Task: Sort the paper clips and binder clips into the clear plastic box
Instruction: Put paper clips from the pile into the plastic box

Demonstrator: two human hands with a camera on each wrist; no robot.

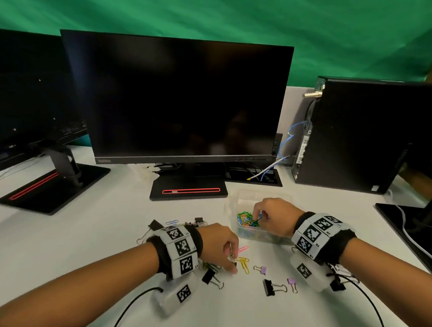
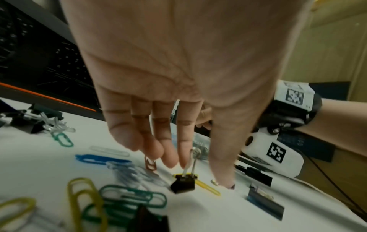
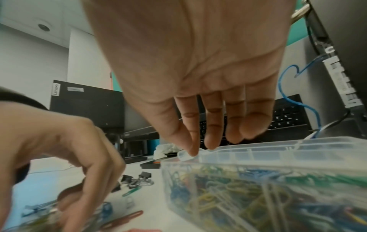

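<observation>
The clear plastic box stands right of centre with a heap of coloured paper clips inside. My right hand hovers over that heap; in the right wrist view its fingers point down at the box rim and nothing shows between them. My left hand reaches down among loose clips. Its index finger touches the raised wire handles of a small black binder clip, while the thumb stays apart on the table. A yellow paper clip lies under that clip.
Loose on the white desk are yellow and pink paper clips, purple binder clips, and black binder clips; several more lie behind my left wrist. A monitor stand and PC tower rise behind.
</observation>
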